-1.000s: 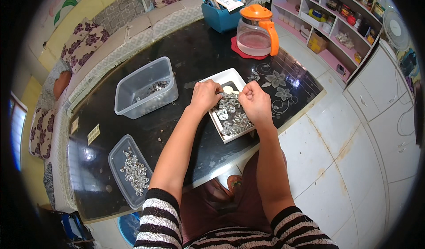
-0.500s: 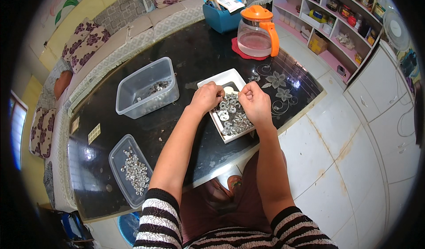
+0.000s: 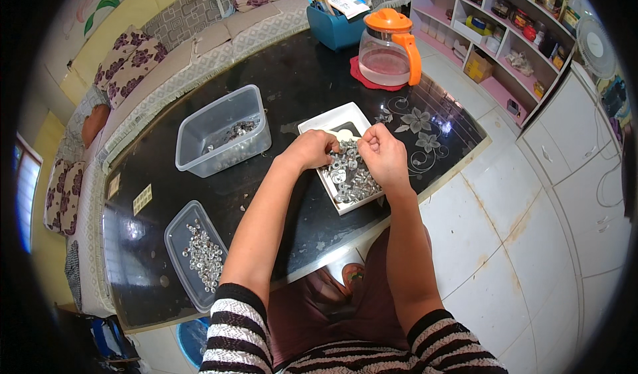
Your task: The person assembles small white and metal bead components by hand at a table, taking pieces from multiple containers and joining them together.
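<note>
A white cardboard box [image 3: 323,117] lies on the dark table in front of me, its near half heaped with small silvery metal hardware [image 3: 356,180], seemingly screws, nuts and washers. Over the pile's left edge, my left hand [image 3: 307,150] has its fingers curled down among the pieces. My right hand [image 3: 385,158] hovers at the opposite side, thumb and fingertips pinched together. Whatever either set of fingertips holds is too small or hidden to make out. Between the hands, a pale round piece [image 3: 345,135] shows near the box's middle.
Left of the box stands a clear plastic tub [image 3: 189,163] with some metal pieces inside. Nearer me, a shallow translucent tray [image 3: 174,236] holds many small silvery nuts. A glass jug [image 3: 385,58] with orange lid sits on a red mat, beside a teal holder [image 3: 332,29].
My left hand has dipped slightly, its fingertips lower against the pile's edge. My right hand stays pinched in nearly the same place. The whole view has shifted a little.
</note>
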`<move>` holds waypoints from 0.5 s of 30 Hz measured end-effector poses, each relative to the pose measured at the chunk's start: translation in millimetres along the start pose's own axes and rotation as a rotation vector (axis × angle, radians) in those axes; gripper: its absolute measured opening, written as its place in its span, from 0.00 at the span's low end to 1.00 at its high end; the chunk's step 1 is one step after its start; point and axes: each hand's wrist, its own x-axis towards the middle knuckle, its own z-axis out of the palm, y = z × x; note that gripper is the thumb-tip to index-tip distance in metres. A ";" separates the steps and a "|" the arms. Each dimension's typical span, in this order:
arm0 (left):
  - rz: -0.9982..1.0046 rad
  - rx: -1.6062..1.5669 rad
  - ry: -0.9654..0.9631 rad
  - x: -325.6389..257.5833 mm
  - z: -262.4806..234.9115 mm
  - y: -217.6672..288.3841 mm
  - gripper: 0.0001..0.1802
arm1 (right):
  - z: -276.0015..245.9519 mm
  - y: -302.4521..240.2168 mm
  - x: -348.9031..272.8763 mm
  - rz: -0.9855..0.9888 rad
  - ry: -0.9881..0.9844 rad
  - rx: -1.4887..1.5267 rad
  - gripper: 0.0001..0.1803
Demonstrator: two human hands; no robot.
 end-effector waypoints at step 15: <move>-0.175 0.150 -0.058 1.1 0.4 9.9 0.09 | 2.9 4.5 1.1 0.006 -0.014 -0.010 0.07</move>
